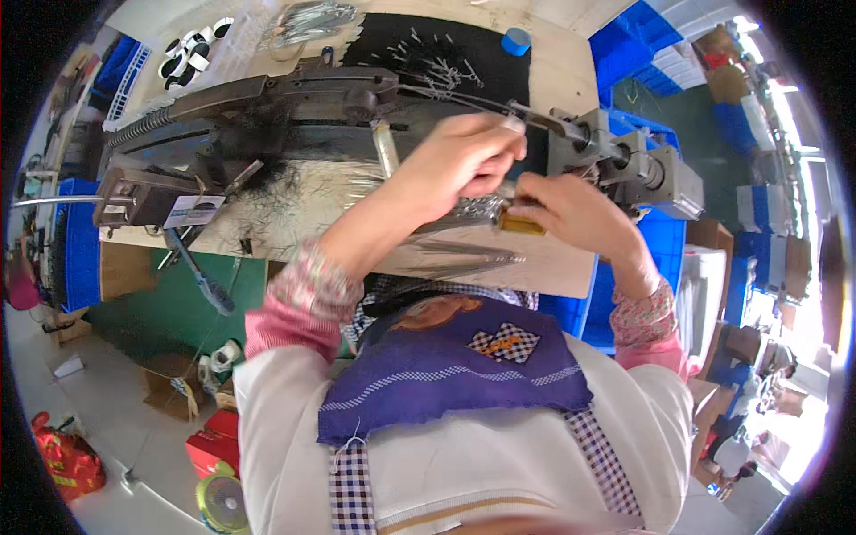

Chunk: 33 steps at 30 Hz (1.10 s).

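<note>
Head view: hands (517,183) on metal pins (477,209)

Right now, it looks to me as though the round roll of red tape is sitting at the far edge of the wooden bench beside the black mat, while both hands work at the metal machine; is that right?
Not quite: the round roll of tape is blue, not red. The head view shows it at the far edge of the wooden bench beside the black mat, while the left hand and right hand work at the metal machine.

Head-worn fisheye, steeply down; close workbench (553,71)
</note>
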Each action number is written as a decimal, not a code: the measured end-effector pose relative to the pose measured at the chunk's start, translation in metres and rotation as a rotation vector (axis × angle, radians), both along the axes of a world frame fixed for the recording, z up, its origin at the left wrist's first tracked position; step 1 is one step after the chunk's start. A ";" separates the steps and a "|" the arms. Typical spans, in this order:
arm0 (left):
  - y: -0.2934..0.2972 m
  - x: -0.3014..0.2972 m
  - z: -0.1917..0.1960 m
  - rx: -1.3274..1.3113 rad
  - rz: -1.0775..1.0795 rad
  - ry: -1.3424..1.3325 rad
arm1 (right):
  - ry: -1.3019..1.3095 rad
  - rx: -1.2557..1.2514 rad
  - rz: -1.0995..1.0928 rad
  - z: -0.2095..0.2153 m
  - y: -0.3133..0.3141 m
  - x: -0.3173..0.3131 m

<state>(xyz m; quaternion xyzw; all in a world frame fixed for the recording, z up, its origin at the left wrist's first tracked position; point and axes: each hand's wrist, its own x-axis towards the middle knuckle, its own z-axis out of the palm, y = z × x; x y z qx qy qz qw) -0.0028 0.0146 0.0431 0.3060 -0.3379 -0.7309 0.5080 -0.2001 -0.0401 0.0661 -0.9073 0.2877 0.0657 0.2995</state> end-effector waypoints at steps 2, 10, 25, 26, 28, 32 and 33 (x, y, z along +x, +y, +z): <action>-0.017 -0.004 -0.013 0.117 0.015 0.017 | 0.083 0.018 0.041 0.003 0.004 -0.004; -0.019 -0.005 -0.033 0.127 0.619 -0.056 | -0.444 -0.063 -0.190 0.047 -0.020 0.010; -0.011 -0.012 -0.041 0.170 0.747 0.050 | -0.374 0.245 -0.051 0.005 -0.075 0.096; -0.015 -0.009 -0.045 0.142 0.755 0.064 | -0.367 0.251 -0.052 0.008 -0.080 0.096; -0.012 -0.012 -0.044 0.139 0.727 0.059 | -0.402 0.376 -0.077 0.011 -0.088 0.095; -0.018 -0.008 -0.042 0.066 0.517 0.034 | -0.259 0.566 -0.111 0.009 -0.103 0.100; -0.019 -0.017 -0.034 0.060 0.524 0.190 | -0.270 0.567 -0.118 0.009 -0.103 0.101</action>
